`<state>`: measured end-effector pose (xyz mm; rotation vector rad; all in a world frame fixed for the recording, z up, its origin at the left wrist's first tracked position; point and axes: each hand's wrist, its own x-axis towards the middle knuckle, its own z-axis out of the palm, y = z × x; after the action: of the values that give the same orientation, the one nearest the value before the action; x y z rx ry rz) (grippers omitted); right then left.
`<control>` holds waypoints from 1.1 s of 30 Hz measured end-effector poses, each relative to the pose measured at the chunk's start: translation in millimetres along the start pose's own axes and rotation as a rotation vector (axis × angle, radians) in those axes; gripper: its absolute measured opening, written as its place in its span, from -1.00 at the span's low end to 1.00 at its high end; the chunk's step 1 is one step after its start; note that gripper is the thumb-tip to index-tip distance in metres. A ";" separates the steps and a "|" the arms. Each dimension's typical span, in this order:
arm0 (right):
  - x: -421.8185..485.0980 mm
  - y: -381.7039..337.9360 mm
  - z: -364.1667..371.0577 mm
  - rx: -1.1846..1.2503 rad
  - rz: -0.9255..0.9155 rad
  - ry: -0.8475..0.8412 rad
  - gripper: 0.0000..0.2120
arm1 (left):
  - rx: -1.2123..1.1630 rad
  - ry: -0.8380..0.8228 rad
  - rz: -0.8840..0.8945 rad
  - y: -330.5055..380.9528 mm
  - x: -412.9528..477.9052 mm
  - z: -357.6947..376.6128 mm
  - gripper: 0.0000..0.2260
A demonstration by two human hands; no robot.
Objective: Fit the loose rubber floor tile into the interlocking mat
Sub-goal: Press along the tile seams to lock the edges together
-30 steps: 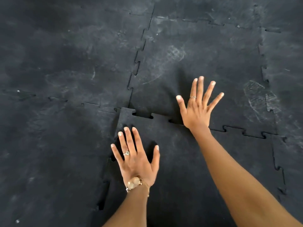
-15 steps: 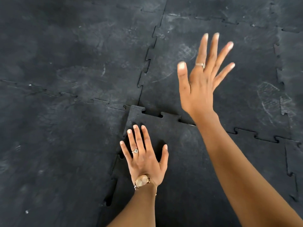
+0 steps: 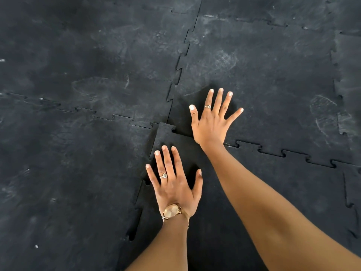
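Observation:
The loose black rubber tile (image 3: pixel 289 184) lies in the lower right of the head view, its toothed edges meeting the interlocking mat (image 3: pixel 93 173). Its far left corner (image 3: pixel 163 130) still rides up over the neighbouring tiles, and gaps show along its left seam. My left hand (image 3: pixel 173 184) lies flat on the tile near that corner, fingers spread, a watch on the wrist. My right hand (image 3: pixel 212 120) is flat with fingers apart across the tile's far seam, the palm heel on the seam and the fingers on the tile beyond. Neither hand holds anything.
Dusty black mat tiles with puzzle-tooth seams fill the whole view. Shoe prints mark the tile beyond (image 3: pixel 224 61) and the right side (image 3: pixel 324 114). A raised seam runs down the far right (image 3: pixel 336 75).
My right hand rose off the far seam half a second ago and has come back down flat on it. The left hand stayed pressed on the tile; the view shifted slightly.

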<state>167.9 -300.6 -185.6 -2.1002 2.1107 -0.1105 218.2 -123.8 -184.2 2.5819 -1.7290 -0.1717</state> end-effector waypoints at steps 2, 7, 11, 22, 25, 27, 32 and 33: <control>-1.2 -0.1 -6.8 0.034 0.016 -0.037 -0.24 | -0.001 -0.003 0.000 0.6 0.3 -0.7 -0.24; -2.2 1.7 -41.2 0.055 -0.131 0.101 -0.19 | -0.028 0.001 -0.005 1.3 -0.8 -0.5 -0.24; 7.1 17.7 -61.1 0.098 -0.176 0.477 -0.22 | -0.027 0.004 -0.008 1.0 -1.9 -1.0 -0.24; -45.3 45.0 -9.8 0.046 0.122 -0.043 -0.15 | -0.024 0.025 -0.010 0.5 -1.5 -2.0 -0.26; -116.5 50.1 -1.4 0.017 0.245 -0.014 -0.30 | -0.019 0.034 0.002 1.0 -0.3 -2.0 -0.30; -145.5 48.8 3.3 0.031 0.360 -0.017 -0.35 | -0.018 0.031 -0.003 0.8 -1.0 -1.2 -0.33; -144.9 45.7 -0.5 -0.001 0.404 -0.057 -0.35 | -0.006 0.029 -0.001 1.3 -2.1 -1.8 -0.35; -145.2 45.6 -0.5 0.000 0.404 -0.053 -0.35 | -0.003 0.032 0.002 1.3 -2.6 -2.1 -0.35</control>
<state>122.8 -155.2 -183.6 -1.6133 2.4472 -0.0045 216.3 -122.0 -181.8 2.5659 -1.7194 -0.1323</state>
